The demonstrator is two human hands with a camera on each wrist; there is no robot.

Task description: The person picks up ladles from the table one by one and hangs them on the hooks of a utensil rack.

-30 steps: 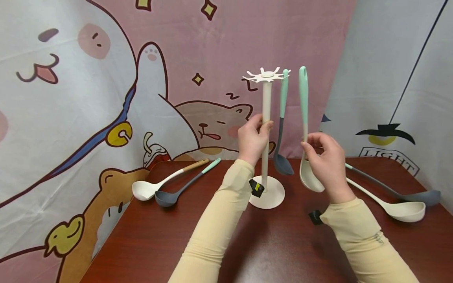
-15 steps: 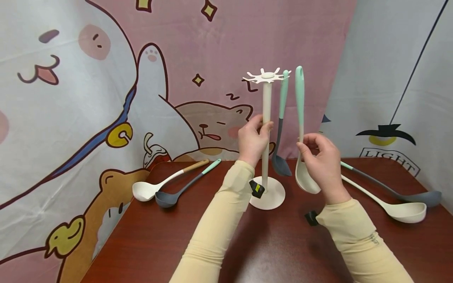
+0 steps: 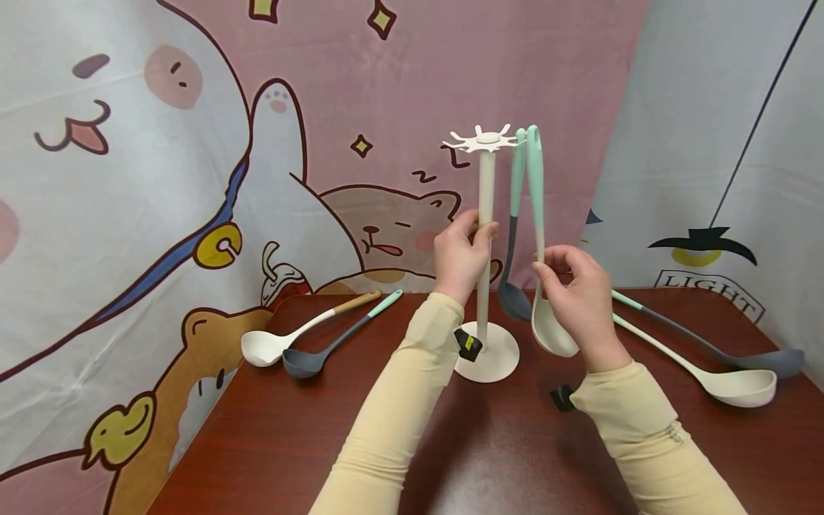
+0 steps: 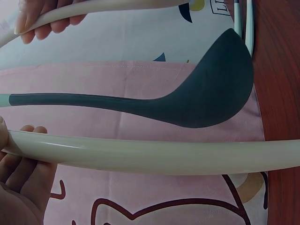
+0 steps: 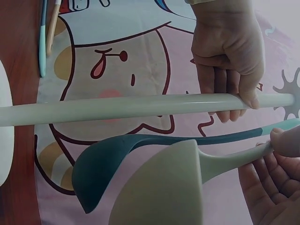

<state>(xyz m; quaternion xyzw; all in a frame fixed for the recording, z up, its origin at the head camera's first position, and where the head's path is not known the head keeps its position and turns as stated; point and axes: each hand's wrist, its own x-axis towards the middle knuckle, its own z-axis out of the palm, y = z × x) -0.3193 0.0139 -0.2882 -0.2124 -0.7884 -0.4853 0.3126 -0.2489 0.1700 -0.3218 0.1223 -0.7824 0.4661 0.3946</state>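
Observation:
A white utensil stand (image 3: 486, 172) with a round base and a hooked top ring stands upright on the table. My left hand (image 3: 460, 254) grips its pole at mid-height. From the ring's right side hangs a dark grey ladle (image 3: 511, 250) with a mint handle. My right hand (image 3: 576, 300) pinches a cream ladle (image 3: 536, 186) with a mint handle at the lower stem, bowl down. The handle's holed tip is right at the ring's right edge, beside the hanging ladle's tip. In the right wrist view the cream ladle's bowl (image 5: 159, 187) overlaps the grey one.
On the table's left lie a white ladle (image 3: 264, 347) with a wooden-coloured handle and a grey ladle (image 3: 305, 361). Another cream ladle (image 3: 737, 386) and grey ladle (image 3: 772, 361) lie on the right. A printed cloth (image 3: 547, 64) hangs behind the table (image 3: 309, 443).
My right hand has moved left with the cream ladle, bringing its handle tip to the stand's ring beside the hanging grey ladle. My left hand has stayed on the pole.

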